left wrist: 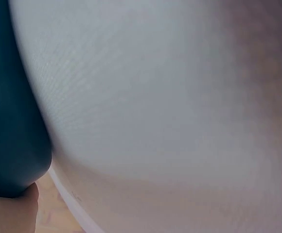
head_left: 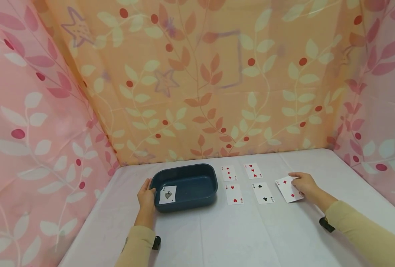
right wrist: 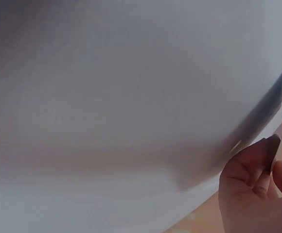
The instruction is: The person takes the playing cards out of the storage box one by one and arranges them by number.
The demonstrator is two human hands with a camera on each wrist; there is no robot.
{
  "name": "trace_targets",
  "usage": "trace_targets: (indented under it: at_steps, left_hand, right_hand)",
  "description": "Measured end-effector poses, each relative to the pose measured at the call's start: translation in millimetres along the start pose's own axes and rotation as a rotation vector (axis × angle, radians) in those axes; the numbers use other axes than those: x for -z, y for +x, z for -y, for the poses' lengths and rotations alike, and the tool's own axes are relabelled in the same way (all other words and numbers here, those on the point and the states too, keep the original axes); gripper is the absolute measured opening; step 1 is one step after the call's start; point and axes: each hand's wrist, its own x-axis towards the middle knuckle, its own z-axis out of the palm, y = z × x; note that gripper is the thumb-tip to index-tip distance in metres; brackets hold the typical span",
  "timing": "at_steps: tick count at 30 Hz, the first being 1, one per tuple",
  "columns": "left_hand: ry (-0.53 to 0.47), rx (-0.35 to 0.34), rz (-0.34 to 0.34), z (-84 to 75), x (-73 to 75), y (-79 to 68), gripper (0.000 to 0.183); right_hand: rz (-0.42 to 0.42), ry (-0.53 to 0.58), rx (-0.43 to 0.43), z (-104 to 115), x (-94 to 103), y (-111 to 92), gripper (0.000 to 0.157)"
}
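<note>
My left hand [head_left: 146,198] grips the left side of a dark blue rectangular basin [head_left: 197,206], with the thumb at its rim. An ace of spades [head_left: 168,195] lies inside, toward the basin's left end. Over on the right, my right hand [head_left: 306,188] pinches a two of diamonds [head_left: 287,190] by its right side, the card tilted. The left wrist view catches only part of the basin [left wrist: 12,111] and a bit of the left hand [left wrist: 9,216]. In the right wrist view, the right hand's [right wrist: 257,189] thumb and fingers pinch a thin edge.
Between basin and right hand, face-up cards form two rows: a three of diamonds [head_left: 229,173] and three of hearts [head_left: 253,171] behind, a two of hearts [head_left: 234,194] and two of clubs [head_left: 263,193] in front. White cloth [head_left: 231,237] covers the table; patterned curtains [head_left: 197,81] enclose it.
</note>
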Motion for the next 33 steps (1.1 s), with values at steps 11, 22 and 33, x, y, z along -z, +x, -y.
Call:
trace_targets:
  at_steps: [11, 22, 33]
  left_hand:
    - [-0.006, 0.000, 0.009, -0.5, -0.4, 0.1, 0.057]
    - [0.008, -0.005, 0.010, -2.2, 0.2, -2.8, 0.057]
    - [0.014, -0.001, 0.005, -2.7, -0.4, -2.4, 0.056]
  right_hand:
    - [-0.013, -0.045, -0.005, -8.5, 10.7, 11.5, 0.053]
    - [-0.035, -0.034, 0.011, -7.1, 14.8, 11.2, 0.050]
    - [-0.095, -0.118, 0.047, -4.4, 16.3, 1.9, 0.046]
